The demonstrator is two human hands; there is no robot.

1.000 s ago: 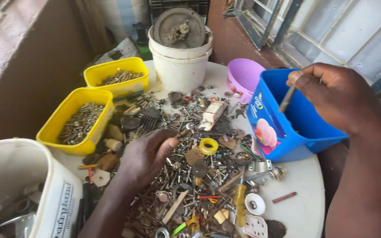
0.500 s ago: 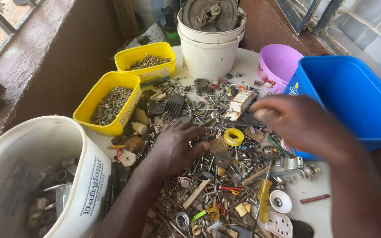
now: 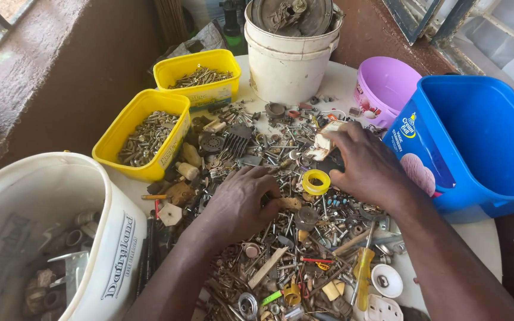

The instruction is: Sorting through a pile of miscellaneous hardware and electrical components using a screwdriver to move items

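Head view showing right hand (image 3: 369,167), back from the blue tub (image 3: 483,142) at right, now pinching into the hardware pile (image 3: 281,238) mid-frame beside the yellow tape ring (image 3: 316,182), left hand (image 3: 240,202) pressing fingers spread, holding nothing.

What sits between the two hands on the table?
In the head view, a yellow ring lies between the left hand and the right hand, amid a pile of loose screws and metal scrap.

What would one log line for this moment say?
left hand: palm down on scrap pile | right hand: on pile by yellow ring | blue tub: right
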